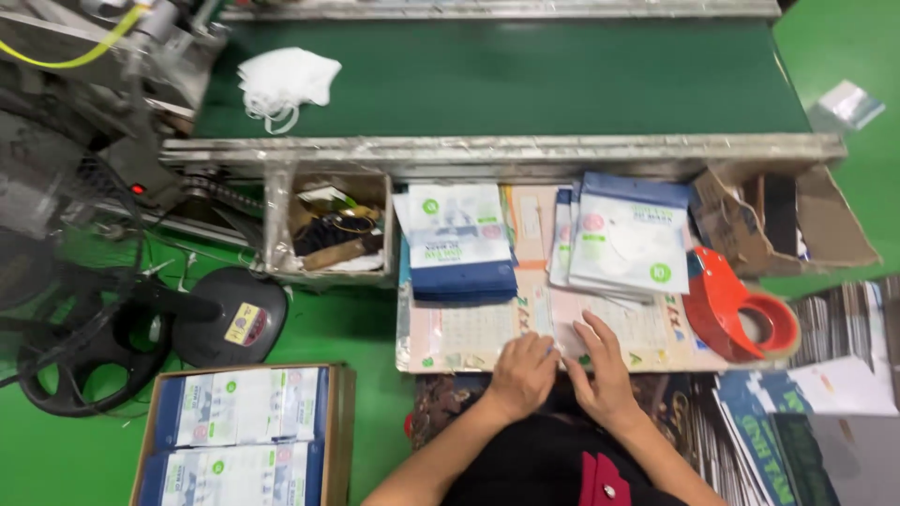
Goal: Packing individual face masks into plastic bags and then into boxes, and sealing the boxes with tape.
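Two hands on a thin packet at the near edge of the work board

Head view: the left hand [521, 373] lies loosely curled, fingers bent down onto a flat clear packet [553, 339] on the printed work board [469, 337]; the right hand [600, 370] rests just beside it, fingers spread and flat, pressing the same packet, neither hand closed round anything. Behind them stand two stacks of blue-and-white mask pouches, one left [459, 239] and one right [628, 234]. One red tape dispenser [741, 309] sits right of the board. One white mask [281, 82] lies on the green conveyor belt [525, 80]. One cardboard box [239, 436] at lower left holds two rows of pouches
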